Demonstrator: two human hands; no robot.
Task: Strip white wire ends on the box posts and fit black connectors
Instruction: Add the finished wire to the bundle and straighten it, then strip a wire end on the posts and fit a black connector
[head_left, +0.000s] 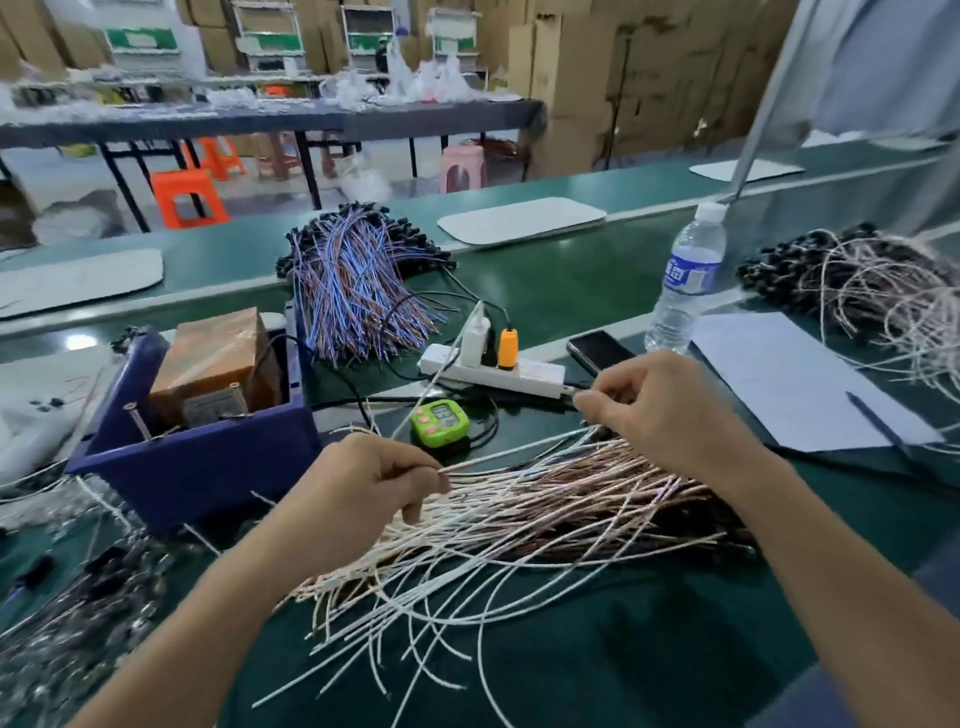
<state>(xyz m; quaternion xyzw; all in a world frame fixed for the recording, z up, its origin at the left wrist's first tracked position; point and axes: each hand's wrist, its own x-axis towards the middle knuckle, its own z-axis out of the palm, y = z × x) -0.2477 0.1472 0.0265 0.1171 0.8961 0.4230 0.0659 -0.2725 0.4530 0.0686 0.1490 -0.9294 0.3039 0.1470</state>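
White wires lie fanned on the green bench, right of the blue box. Left hand pinches several wire ends. Right hand, fingers curled, grips wires at the bundle's far edge.

Left hand, right hand bare; forearms uncovered.

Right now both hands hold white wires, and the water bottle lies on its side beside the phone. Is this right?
No. The head view shows the bottle standing upright beside the phone. The left hand and right hand do hold white wires.
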